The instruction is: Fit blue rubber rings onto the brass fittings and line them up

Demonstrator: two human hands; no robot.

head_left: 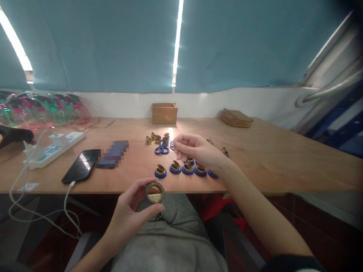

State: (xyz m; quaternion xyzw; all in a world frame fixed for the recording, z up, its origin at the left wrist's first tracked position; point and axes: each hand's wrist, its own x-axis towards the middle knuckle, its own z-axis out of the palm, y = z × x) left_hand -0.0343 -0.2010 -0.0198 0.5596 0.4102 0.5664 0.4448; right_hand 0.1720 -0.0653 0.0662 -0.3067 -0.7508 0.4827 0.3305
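Just off the table's front edge, my left hand (133, 210) grips a round brass-coloured fitting (154, 193) with a dark rim between thumb and fingers. Its circular face, with a half-disc inside, is turned toward me. My right hand (194, 149) hovers above the table, thumb and fingertips pinched together; whatever may be in them cannot be made out. Beside those fingertips lie several loose blue rings (159, 150). Behind the rings sit several bare brass fittings (157, 139). Below the right hand, several brass fittings seated in blue rings (188, 167) form a row, partly covered by my wrist.
A small cardboard box (164, 114) stands against the wall, and a flat brown packet (236, 117) lies to its right. On the left are a phone (81, 166) on a cable, a blurred-out item (113, 154), a power strip (58, 149) and wrapped colourful bottles (36, 110).
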